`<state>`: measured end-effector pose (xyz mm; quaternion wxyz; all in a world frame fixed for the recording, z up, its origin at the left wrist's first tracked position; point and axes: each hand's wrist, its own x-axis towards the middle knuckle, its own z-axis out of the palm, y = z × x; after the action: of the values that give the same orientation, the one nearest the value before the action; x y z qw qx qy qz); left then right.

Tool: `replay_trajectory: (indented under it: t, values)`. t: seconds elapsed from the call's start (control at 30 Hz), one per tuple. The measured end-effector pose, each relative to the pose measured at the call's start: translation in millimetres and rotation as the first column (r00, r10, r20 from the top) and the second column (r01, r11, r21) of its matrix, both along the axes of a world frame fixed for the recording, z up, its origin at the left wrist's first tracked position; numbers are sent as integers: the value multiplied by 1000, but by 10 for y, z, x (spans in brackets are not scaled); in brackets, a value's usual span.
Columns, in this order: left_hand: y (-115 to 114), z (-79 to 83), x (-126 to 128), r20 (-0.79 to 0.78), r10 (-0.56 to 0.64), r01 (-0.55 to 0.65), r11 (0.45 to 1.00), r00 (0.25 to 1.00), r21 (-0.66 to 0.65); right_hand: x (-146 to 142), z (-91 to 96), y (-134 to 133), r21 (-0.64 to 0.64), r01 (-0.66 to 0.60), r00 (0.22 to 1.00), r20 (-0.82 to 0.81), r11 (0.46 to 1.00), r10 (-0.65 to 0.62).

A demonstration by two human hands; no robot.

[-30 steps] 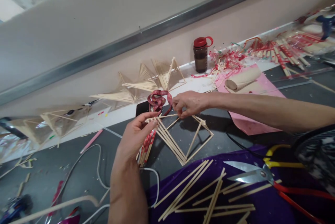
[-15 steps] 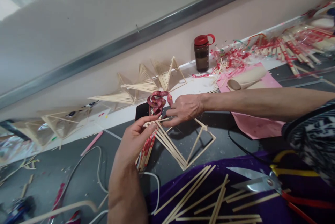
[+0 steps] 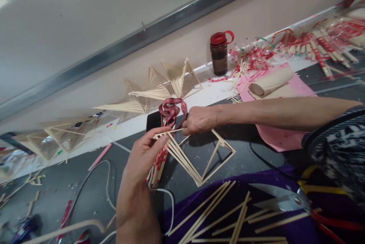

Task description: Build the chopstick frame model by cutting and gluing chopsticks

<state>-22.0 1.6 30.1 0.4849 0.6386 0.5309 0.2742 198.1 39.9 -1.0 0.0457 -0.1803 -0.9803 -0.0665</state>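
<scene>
A frame made of thin wooden chopsticks (image 3: pixel 188 163) lies in front of me, with several sticks fanned side by side along its left part. My left hand (image 3: pixel 145 152) pinches its upper left corner between thumb and fingers. My right hand (image 3: pixel 202 119) is closed at the frame's upper stick, its fingertips curled under and partly hidden. Behind the hands lies a dark red patterned lanyard (image 3: pixel 170 110). Chopsticks in red paper wrappers (image 3: pixel 159 166) lie beneath and beside my left hand.
Loose chopsticks (image 3: pixel 205 213) and large scissors (image 3: pixel 288 197) lie on purple cloth (image 3: pixel 178 208) near me. Finished stick models (image 3: pixel 156 88) stand along the wall. A red-capped bottle (image 3: pixel 219 55), a cardboard tube (image 3: pixel 270 81) on pink paper (image 3: pixel 275 137) and a white cable (image 3: pixel 107 177) are around.
The fingers of my right hand have curled in more tightly at the upper stick. My left hand keeps its pinch on the corner. The camera view has shifted slightly.
</scene>
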Motion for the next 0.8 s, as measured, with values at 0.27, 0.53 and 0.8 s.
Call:
replay_trajectory:
  t: [0.27,0.53,0.8]
  values:
    - [-19,39,45,-8,37,-37,999,999,-13,434,90,182,-302,436,899,102,848,-426]
    - [-39,43,77,15,64,-64,998,998,-1,662,142,-47,-253,719,669,4,647,-743]
    - [14,2,28,39,-11,10,1000,999,24,814,114,-928,-608,614,546,-132,503,-827]
